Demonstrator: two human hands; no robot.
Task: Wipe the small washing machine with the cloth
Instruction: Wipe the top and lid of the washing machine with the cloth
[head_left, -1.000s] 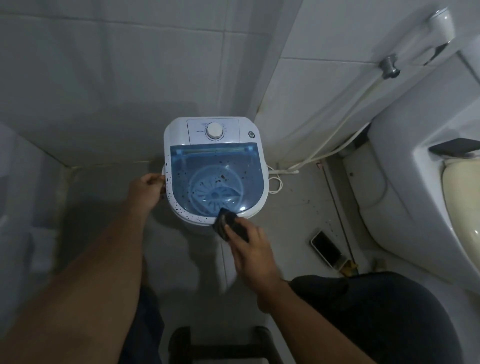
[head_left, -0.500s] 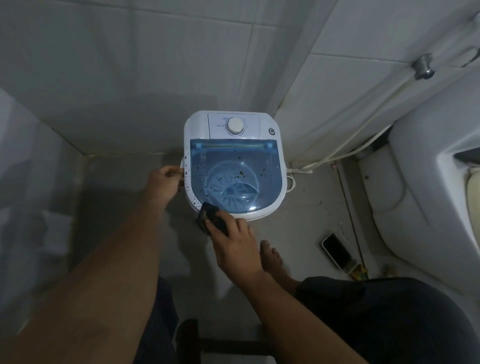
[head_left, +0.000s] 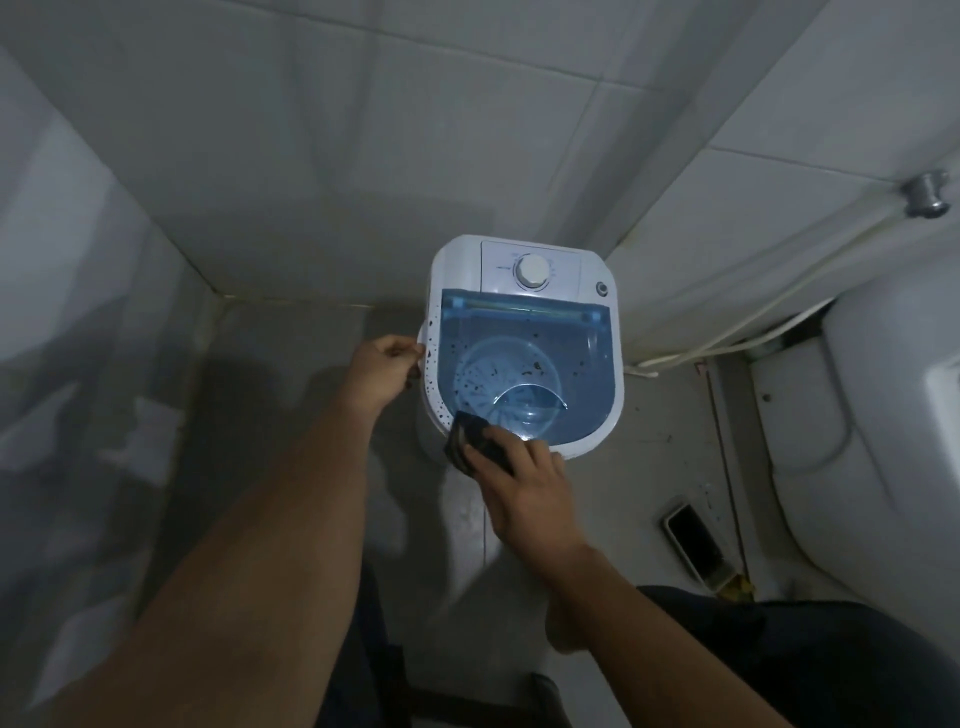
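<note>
Fingers (head_left: 498, 441) of your right hand (head_left: 530, 493) are pressing dark folded cloth (head_left: 470, 441) onto small white washing machine (head_left: 597, 431) w/ blue lid, left hand (head_left: 382, 371) gripping its side; next, sweep up speckled left rim.

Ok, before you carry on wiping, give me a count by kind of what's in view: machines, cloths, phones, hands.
Small white washing machine with translucent blue lid: 1
Dark folded cloth: 1
Dark-screened phone lying on the floor: 1
Bare hands: 2, left hand on the machine's side, right hand pressing the cloth
Total: 5
</note>
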